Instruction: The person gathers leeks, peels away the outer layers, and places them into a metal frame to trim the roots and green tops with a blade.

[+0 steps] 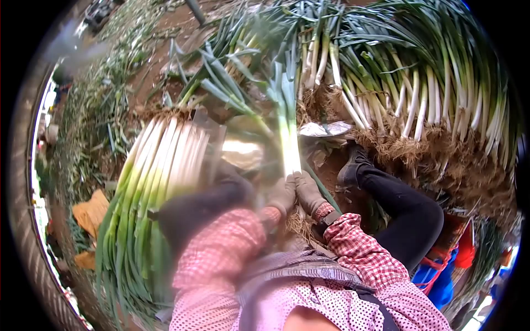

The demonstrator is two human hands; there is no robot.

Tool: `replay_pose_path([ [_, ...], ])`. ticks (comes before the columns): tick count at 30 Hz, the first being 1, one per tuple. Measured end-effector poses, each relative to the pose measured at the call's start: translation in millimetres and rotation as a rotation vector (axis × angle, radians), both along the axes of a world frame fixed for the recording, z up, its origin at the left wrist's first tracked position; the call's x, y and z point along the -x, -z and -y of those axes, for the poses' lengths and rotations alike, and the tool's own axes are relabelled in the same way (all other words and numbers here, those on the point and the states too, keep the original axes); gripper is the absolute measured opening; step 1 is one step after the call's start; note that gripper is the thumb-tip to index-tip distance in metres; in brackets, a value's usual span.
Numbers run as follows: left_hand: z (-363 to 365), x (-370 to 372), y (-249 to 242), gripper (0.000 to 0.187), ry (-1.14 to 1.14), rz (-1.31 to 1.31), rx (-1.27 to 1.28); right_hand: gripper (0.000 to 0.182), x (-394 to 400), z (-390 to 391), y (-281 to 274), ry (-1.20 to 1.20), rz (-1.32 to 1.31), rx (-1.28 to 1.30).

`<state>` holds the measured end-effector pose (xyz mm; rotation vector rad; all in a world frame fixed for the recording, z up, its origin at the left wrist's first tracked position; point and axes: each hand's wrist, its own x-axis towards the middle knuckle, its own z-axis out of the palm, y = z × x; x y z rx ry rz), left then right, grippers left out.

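Observation:
Both of my gloved hands meet in front of my body on a few long green onions (288,146). My left hand (282,195) closes around the lower white stems from the left. Pressed close beside it, my right hand (309,193) grips the same stems, with a dark band at its wrist. The roots (299,223) hang below the hands toward my lap, while the green leaves point away from me. On the left, a large bundle of green onions (165,154) lies with its root ends away from me and its leaves toward me. The left side is partly blurred.
A long pile of green onions (425,99) with soil-covered roots spreads across the back and right. My bent legs frame the work; the right boot (353,166) is near the pile. Leaf scraps (88,132) cover the left ground. Red and blue bags (444,276) lie at lower right.

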<state>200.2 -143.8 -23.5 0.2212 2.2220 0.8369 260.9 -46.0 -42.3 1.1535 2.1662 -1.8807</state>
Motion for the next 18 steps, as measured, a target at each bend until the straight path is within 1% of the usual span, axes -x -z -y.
replay_pose_path([
  [1, 1.7, -5.5, 20.3, 0.058, -0.058, 0.141, -0.027, 0.038, -11.0, -3.9, 10.8, -0.015, 0.024, 0.033],
  [3, 3.0, -3.8, 34.0, 0.051, 0.050, 0.153, -0.179, 0.037, -8.0, -12.8, 26.4, -0.112, 0.036, 0.106],
  [5, 0.2, 2.1, -3.3, 0.042, 0.196, -0.004, 0.070, 0.030, -7.8, -12.1, 18.8, 0.163, -0.082, 0.801],
  [7, -3.8, 9.7, -22.8, 0.036, 0.277, 0.146, 0.148, 0.030, -9.1, -27.1, -9.6, -0.038, -0.092, 0.741],
  [8, 0.1, 19.5, -59.8, 0.035, 0.266, 0.281, 0.070, 0.035, -8.5, -31.2, -26.4, -0.182, -0.100, 0.638],
  [9, -5.7, 25.8, -70.0, 0.037, 0.336, 0.337, 0.086, 0.037, -8.9, -36.7, -28.7, -0.216, -0.081, 0.582],
  [11, -9.2, 20.9, 7.4, 0.036, 0.503, 0.270, -0.189, 0.036, -16.2, -48.5, -30.7, -0.119, -0.014, 0.748],
  [12, -13.4, 26.5, -12.7, 0.036, 0.599, 0.256, -0.146, 0.037, -19.6, -61.1, -25.1, -0.125, 0.103, 0.713],
  [13, -19.3, 34.0, -38.6, 0.035, 0.696, 0.236, -0.105, 0.039, -21.3, -71.2, -27.2, -0.131, 0.102, 0.717],
  [15, -32.4, 46.3, -48.0, 0.029, 0.979, 0.003, 0.161, 0.038, -28.0, -99.6, -44.8, -0.374, 0.104, 0.200],
  [16, -40.8, 51.5, -69.1, 0.024, 0.861, -0.119, 0.186, 0.043, -38.0, -111.3, -52.2, -0.373, 0.082, 0.076],
  [17, -49.7, 58.1, -86.8, 0.020, 0.726, -0.241, 0.205, 0.042, -45.4, -123.6, -84.6, -0.473, 0.207, -0.054],
  [18, -56.5, 68.6, -74.0, 0.016, 0.542, -0.405, 0.022, 0.043, -59.3, -137.7, -104.2, -0.582, 0.233, -0.176],
])
